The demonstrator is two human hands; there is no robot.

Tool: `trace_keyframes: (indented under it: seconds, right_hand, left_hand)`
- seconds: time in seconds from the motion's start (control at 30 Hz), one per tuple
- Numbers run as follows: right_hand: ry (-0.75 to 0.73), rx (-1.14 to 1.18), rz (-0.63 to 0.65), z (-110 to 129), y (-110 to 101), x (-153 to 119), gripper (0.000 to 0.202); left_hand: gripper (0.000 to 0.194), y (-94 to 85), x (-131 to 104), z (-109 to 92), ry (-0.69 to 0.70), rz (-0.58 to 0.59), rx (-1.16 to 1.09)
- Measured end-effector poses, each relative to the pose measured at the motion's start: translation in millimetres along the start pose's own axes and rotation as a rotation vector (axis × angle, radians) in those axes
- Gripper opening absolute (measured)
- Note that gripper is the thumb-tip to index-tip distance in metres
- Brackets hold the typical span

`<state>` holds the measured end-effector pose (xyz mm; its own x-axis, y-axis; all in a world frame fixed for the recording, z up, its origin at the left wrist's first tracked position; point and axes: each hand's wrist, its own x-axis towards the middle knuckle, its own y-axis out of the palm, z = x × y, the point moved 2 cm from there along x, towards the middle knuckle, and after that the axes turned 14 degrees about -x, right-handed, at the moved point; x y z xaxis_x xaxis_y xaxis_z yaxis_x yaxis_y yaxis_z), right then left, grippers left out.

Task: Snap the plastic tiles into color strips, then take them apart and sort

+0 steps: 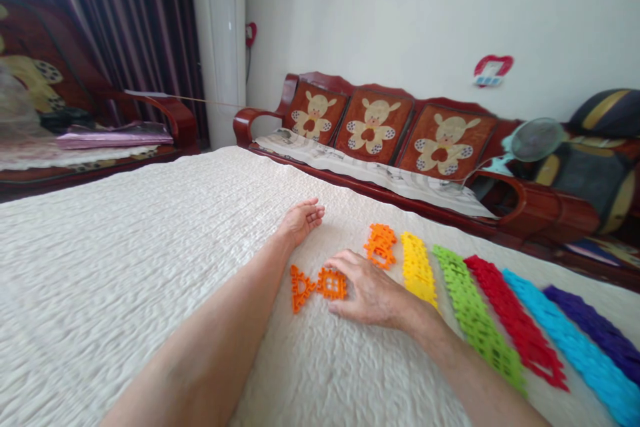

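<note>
My right hand (363, 287) curves around an orange square interlocking building piece (331, 284), fingers along its far edge and thumb near its close edge. Just left of that square lies an orange triangular piece (301, 288), with its tip at or against the square; I cannot tell whether they are joined. My left hand (303, 220) rests beyond the two pieces, palm turned inward, fingers loosely apart and holding nothing. Past my right hand, a short row of orange pieces (381, 245) lies on the cream quilted cover (165, 267).
Rows of yellow (419, 268), green (480, 317), red (517, 320), blue (575, 347) and purple (593, 323) pieces fan out on the right. My right forearm partly covers the yellow row. Behind the bed stand a wooden sofa (445, 195) and a small fan (535, 140).
</note>
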<state>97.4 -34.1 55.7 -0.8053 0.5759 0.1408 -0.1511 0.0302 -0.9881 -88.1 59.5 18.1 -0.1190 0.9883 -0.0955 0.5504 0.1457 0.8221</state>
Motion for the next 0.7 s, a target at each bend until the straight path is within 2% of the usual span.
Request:
trace_keyframes:
  seconds: [0.13,0.27,0.4,0.53,0.7]
  right_hand:
    - [0.007,0.015,0.037,0,3,1,0.038]
    - [0.002,0.065,0.101,-5,-10,-2,0.037]
    - [0.036,0.203,0.19,-16,-21,-4,0.025]
    - [0.148,0.181,0.138,-24,-19,-1,0.024]
    - [0.167,0.163,0.124,-26,-13,1,0.021]
  left_hand:
    - [0.034,-0.8,1,0,0.002,0.0,0.0]
    - [0.033,-2.6,3,1,0.004,0.0,0.004]
    - [0.035,-3.0,3,1,-0.001,0.0,0.009]
    - [0.035,-2.0,2,1,0.001,-0.004,0.009]
    - [0.037,-1.7,2,1,-0.001,-0.009,0.015]
